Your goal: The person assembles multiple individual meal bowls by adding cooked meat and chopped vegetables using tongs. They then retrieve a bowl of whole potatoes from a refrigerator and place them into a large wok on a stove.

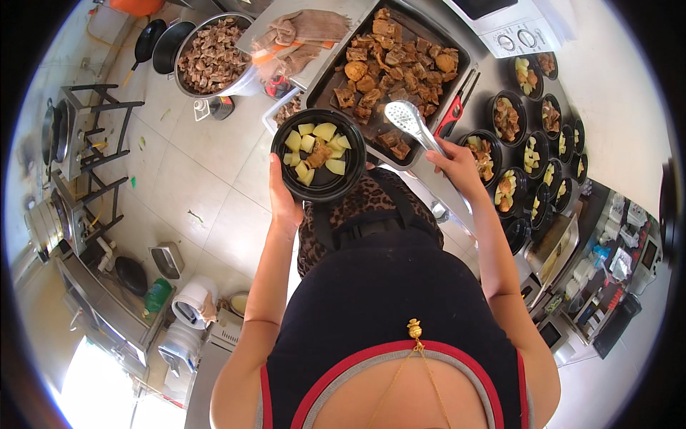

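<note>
My left hand [285, 194] holds a round black bowl [321, 194] by its outer side. Inside lie pale yellow potato chunks [324, 130] around one piece of brown meat [319, 155]. In my right hand [455, 162] is a metal slotted spoon [405, 115], gripped by its handle. The spoon's perforated head hovers over or rests on the near part of a dark metal tray [348, 119]; I cannot tell which. Brown braised chunks [396, 59] and a few round brown pieces [355, 70] fill much of that tray.
Several black bowls [506, 118] with potato and meat crowd the steel counter at right. Red-handled tongs [450, 115] lie beside the tray. A microwave oven [517, 40] stands behind. On the left are a large pot of meat chunks [211, 56], cloths [300, 32] and a dark bottle [221, 108].
</note>
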Tool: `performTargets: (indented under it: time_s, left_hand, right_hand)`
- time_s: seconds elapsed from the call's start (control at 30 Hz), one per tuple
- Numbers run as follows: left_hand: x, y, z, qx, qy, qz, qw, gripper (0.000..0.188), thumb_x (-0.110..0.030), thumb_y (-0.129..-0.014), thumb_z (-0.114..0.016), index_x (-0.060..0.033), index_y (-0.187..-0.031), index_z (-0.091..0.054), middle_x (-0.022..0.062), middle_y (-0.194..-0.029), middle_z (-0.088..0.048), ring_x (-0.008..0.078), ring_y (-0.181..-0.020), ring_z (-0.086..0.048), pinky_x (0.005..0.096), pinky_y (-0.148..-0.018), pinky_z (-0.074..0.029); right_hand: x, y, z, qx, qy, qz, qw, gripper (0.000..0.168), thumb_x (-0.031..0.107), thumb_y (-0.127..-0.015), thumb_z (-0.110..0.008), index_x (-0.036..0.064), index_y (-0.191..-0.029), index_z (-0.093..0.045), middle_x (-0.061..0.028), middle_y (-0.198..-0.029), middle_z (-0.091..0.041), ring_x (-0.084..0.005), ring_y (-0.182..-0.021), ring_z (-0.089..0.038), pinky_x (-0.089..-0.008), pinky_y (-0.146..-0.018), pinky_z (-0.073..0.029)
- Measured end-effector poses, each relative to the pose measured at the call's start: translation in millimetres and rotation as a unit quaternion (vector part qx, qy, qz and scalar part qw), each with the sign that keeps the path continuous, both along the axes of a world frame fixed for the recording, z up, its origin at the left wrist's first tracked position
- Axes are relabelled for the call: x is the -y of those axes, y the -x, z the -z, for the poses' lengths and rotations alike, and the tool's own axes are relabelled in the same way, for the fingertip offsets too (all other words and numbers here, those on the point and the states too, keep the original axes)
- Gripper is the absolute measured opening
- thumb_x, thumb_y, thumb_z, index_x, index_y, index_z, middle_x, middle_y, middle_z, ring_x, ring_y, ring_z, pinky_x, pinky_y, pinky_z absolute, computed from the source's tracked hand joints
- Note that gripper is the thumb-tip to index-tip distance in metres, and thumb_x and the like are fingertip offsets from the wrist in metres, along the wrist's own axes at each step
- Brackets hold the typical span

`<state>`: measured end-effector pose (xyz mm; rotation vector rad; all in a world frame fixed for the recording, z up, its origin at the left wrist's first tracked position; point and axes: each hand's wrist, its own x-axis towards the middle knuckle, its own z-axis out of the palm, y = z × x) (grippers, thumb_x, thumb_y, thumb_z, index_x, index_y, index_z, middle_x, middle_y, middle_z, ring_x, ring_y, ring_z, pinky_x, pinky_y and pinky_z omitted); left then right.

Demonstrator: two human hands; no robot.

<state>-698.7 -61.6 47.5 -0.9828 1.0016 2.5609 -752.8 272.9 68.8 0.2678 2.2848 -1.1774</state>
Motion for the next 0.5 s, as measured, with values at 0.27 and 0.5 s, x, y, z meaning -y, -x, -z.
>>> performTargets:
  time_s: [0.27, 0.5]
  left_hand:
    - [-13.0, 8.0, 10.0, 0.004, -0.034, 0.005, 0.999, 0.062, -0.05, -0.097, -0.04, -0.0015, -0.136, -0.04, 0.0126, -0.134, -0.05, 0.0237, -0.12, -0.051, 0.0377, -0.101, -0.042]
    - [-10.4, 2.1, 16.3, -0.001, -0.061, 0.019, 0.998, 0.064, -0.052, -0.096, -0.041, -0.0023, -0.136, -0.04, 0.0125, -0.134, -0.05, 0.0248, -0.121, -0.05, 0.0386, -0.103, -0.041]
  right_hand:
    - [14.5, -14.2, -37.4, 0.314, 0.405, 0.191, 0.837, 0.036, 0.029, -0.091, -0.06, -0.004, -0.104, -0.061, -0.0117, -0.084, -0.066, -0.0137, -0.06, -0.06, -0.0227, -0.049, -0.049]
    - [48.2, -6.3, -41.2, 0.014, 0.014, -0.011, 1.0, 0.053, 0.04, -0.084, -0.067, 0.005, -0.123, -0.061, -0.0062, -0.071, -0.065, -0.0151, -0.062, -0.062, -0.0292, -0.059, -0.048]
